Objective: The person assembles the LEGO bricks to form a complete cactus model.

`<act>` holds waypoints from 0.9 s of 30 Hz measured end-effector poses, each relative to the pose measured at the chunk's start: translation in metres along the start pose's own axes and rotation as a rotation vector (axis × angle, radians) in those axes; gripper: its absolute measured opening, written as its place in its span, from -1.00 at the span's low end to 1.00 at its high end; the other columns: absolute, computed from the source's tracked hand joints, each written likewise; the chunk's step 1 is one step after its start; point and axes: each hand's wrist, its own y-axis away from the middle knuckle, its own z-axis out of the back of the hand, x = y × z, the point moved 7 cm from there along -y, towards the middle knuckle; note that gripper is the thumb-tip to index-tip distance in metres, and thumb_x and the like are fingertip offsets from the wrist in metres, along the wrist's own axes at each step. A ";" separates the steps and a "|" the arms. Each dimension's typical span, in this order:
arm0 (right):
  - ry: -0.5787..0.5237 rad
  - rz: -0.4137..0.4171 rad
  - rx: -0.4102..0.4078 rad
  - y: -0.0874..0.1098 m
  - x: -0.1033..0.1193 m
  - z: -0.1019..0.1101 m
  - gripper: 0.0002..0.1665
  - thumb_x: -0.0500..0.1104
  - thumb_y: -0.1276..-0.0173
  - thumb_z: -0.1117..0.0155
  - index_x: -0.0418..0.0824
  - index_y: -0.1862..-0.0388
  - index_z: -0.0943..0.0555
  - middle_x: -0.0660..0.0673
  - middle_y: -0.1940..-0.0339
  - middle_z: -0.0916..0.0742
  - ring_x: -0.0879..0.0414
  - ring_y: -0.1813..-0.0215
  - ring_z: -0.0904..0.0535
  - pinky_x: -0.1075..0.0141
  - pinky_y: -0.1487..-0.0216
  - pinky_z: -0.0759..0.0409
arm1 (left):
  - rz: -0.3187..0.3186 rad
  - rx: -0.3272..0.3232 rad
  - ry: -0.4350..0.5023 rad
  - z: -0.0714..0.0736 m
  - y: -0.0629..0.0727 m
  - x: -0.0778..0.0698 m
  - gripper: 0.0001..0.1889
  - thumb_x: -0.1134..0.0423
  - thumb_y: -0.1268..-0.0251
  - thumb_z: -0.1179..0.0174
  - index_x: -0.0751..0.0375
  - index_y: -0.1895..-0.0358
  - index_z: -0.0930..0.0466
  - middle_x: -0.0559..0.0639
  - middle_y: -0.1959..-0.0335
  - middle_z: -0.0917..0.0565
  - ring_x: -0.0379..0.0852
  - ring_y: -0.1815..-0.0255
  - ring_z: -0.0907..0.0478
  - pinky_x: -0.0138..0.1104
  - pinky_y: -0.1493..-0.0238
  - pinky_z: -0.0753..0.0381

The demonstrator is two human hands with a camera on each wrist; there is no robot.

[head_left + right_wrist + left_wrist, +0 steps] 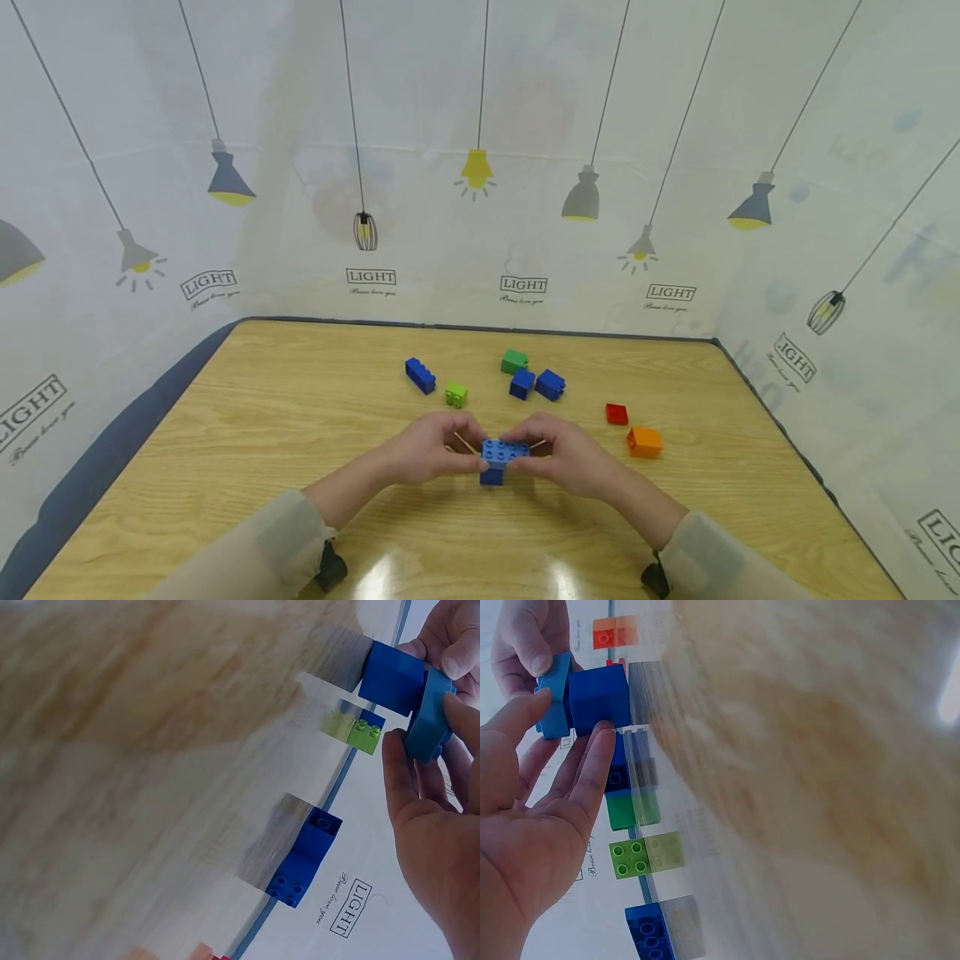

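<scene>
In the head view a light blue brick (506, 451) with several studs lies across the top of a dark blue brick (492, 477), overhanging it to the right. My left hand (426, 450) pinches the light blue brick's left end between thumb and fingers. In the left wrist view, its lower fingers reach along the side of the dark blue brick (600, 699). From the right, my right hand (568, 458) pinches the overhanging end, thumb in front and fingers behind. The right wrist view shows the light blue brick (430, 714) slightly tilted against the dark blue one.
Beyond the hands lie a long blue brick (420, 376), a lime brick (456, 395), a green brick (514, 361) and two blue bricks (551, 384). A red brick (617, 414) and an orange brick (645, 442) are to the right. A printed curtain (420, 167) surrounds the wooden table (300, 375).
</scene>
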 end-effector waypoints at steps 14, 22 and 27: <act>0.021 -0.023 -0.030 0.002 0.001 0.002 -0.71 -0.15 -0.54 -0.50 -0.01 -0.19 -0.83 -0.02 -0.08 -0.74 0.07 -0.09 -0.68 0.33 -0.16 -0.80 | 0.058 -0.009 0.002 -0.001 -0.002 0.004 -0.71 0.31 -0.43 -0.50 0.17 -0.13 -0.71 0.02 -0.06 -0.80 -0.04 -0.08 -0.81 -0.22 -0.15 -0.84; 0.008 -0.032 -0.040 0.002 -0.001 0.003 -0.72 -0.11 -0.53 -0.53 0.01 -0.17 -0.83 -0.02 -0.10 -0.74 0.07 -0.11 -0.69 0.35 -0.17 -0.79 | 0.074 -0.021 -0.060 -0.004 -0.004 0.003 -0.73 0.34 -0.41 -0.49 0.18 -0.10 -0.70 0.01 -0.02 -0.81 -0.07 -0.05 -0.79 -0.21 -0.12 -0.84; 0.017 -0.026 -0.041 0.002 0.000 0.002 -0.72 -0.12 -0.52 -0.53 0.00 -0.17 -0.83 -0.02 -0.08 -0.74 0.07 -0.09 -0.69 0.34 -0.16 -0.79 | 0.068 -0.024 -0.061 -0.004 -0.004 0.003 -0.71 0.30 -0.42 -0.50 0.17 -0.12 -0.70 0.00 -0.02 -0.79 -0.07 -0.05 -0.79 -0.22 -0.12 -0.84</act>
